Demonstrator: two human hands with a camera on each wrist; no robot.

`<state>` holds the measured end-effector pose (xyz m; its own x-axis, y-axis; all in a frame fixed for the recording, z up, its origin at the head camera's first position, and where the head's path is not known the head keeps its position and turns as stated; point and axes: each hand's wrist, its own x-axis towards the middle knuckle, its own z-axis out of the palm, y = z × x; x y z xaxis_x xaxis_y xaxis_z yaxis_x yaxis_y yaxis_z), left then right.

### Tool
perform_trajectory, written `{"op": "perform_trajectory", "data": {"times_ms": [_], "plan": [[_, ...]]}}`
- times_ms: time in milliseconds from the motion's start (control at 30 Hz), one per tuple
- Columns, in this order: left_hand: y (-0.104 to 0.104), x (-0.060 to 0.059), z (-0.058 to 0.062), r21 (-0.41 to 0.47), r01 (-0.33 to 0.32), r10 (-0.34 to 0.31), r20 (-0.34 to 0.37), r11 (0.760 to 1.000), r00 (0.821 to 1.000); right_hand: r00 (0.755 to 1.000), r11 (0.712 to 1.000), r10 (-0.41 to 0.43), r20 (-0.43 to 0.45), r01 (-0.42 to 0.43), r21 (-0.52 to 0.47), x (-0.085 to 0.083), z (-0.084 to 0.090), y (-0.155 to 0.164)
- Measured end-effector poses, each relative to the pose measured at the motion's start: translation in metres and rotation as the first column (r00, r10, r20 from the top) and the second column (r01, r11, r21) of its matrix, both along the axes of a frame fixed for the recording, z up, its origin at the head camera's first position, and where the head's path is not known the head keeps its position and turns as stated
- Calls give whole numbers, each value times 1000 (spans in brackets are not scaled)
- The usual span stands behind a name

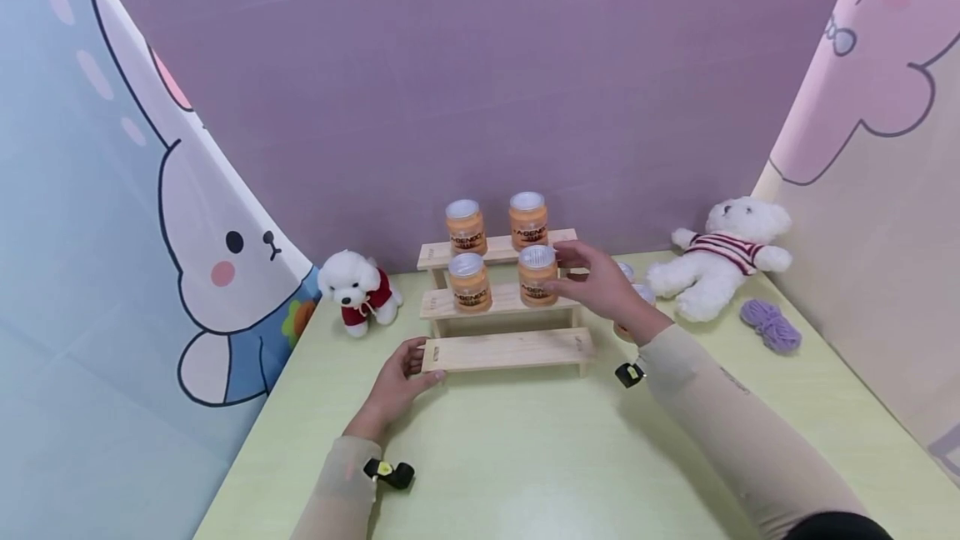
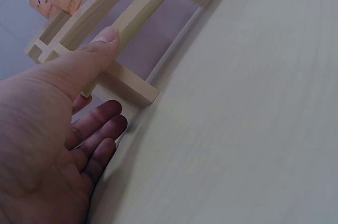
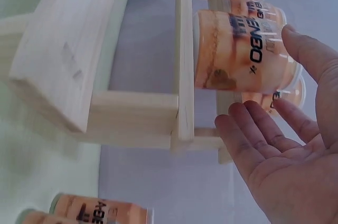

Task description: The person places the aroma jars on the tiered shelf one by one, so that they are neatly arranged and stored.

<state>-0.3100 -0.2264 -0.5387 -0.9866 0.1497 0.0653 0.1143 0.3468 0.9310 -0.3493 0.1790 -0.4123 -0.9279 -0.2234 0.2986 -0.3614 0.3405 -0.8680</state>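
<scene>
We brace the stepped rack [image 1: 507, 350] at 9 o'clock, left hand [image 1: 400, 381] spread; right hand [image 1: 600, 282] spread beside the middle-step jar [image 1: 537, 275]. Next, probably another jar.

The left hand [image 1: 399, 382] lies low at 7 o'clock, fingers relaxed, thumb [image 2: 100, 44] stretched forward. The right hand [image 1: 600, 282] is raised at 1 o'clock, fingers [image 3: 248, 129] straight and spread, holding nothing.

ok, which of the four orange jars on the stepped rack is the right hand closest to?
The right-hand jar on the middle step. The right hand is open beside it, fingers just off its side; the other three jars stand farther left or a step higher.
</scene>
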Motion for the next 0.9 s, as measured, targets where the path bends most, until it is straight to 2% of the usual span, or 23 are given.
{"op": "perform_trajectory", "data": {"times_ms": [133,300,400,533,900], "plan": [[0,1,2,7,10,-10,6,1000,1000,999,1000,0,-49,0,15,2,-4,12],[3,11,23,8,42,-42,27,999,999,997,998,-52,-51,54,45,7,-7,28],[2,10,18,-3,31,-31,13,1000,999,996,995,-86,-23,86,41,12,-9,39],[-2,1,-1,-19,5,-5,1,1000,1000,993,992,-119,-7,119,30,14,-16,56],[-2,0,-2,-9,16,-16,-4,1000,1000,978,977,-209,-15,209,36,14,-52,97]]}}
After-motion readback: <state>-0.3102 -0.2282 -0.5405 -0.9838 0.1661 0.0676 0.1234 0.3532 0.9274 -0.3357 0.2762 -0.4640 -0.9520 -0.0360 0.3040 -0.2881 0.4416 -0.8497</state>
